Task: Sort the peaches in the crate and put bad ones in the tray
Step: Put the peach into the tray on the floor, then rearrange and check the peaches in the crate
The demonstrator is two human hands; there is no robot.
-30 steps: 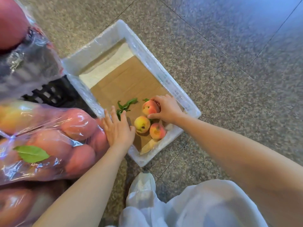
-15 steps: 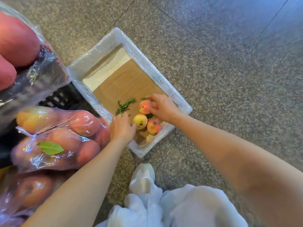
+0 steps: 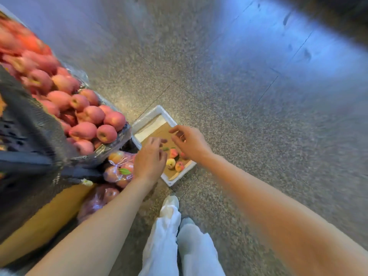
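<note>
Peaches [image 3: 173, 160] pink-yellow, in white tray [image 3: 153, 113]

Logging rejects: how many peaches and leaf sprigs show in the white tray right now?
Peaches: 3 clearly visible (a reddish patch by the right hand is unclear)
Leaf sprigs: 1
Total: 4

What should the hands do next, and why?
Probably reach back to the peaches in the crate for another one to check: both the left hand and right hand look empty above the tray.
</note>
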